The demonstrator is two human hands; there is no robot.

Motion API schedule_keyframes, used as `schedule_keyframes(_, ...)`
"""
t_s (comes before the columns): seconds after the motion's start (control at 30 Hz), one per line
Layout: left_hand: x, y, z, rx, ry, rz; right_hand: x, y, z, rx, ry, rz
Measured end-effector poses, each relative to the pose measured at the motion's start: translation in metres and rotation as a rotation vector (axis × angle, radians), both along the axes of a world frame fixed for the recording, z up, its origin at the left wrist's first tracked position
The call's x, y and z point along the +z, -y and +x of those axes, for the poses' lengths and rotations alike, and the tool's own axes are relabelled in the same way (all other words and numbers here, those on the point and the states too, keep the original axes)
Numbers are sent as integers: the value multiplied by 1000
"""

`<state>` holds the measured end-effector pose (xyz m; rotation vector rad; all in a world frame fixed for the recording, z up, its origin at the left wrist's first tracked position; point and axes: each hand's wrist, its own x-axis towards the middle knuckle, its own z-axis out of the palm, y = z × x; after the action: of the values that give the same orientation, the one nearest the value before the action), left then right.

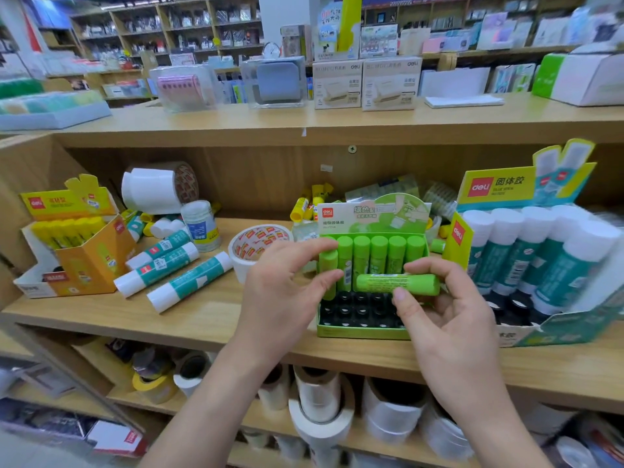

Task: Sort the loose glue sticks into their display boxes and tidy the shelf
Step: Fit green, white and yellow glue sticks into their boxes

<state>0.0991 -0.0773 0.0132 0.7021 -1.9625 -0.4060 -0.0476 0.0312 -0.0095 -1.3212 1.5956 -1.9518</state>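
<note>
At the half-filled green box (363,332), left hand (287,292) and right hand (449,319) each pinch a green stick (398,283), while teal sticks (190,282) lie loose.

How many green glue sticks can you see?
7. Five green sticks stand in the green box, back row; a sixth stick at its left end, pinched by the left hand; a sideways stick in the right hand. An eighth stick may lie beside the box.

This is a stationery shop. A wooden shelf (189,319) carries branded display boxes of glue sticks: a yellow box (91,261) at nine o'clock, a green box (368,332) near centre, and a teal box (499,187) at three o'clock. Tape rolls (317,410) fill the tier at six o'clock. Packed goods racks (189,28) stand at eleven o'clock.
</note>
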Motion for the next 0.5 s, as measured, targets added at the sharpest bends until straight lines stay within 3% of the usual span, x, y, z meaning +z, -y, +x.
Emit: schedule_keyframes(0.5,-10,22,2,90,141,-328,-3,4,-1,-23,-64,27)
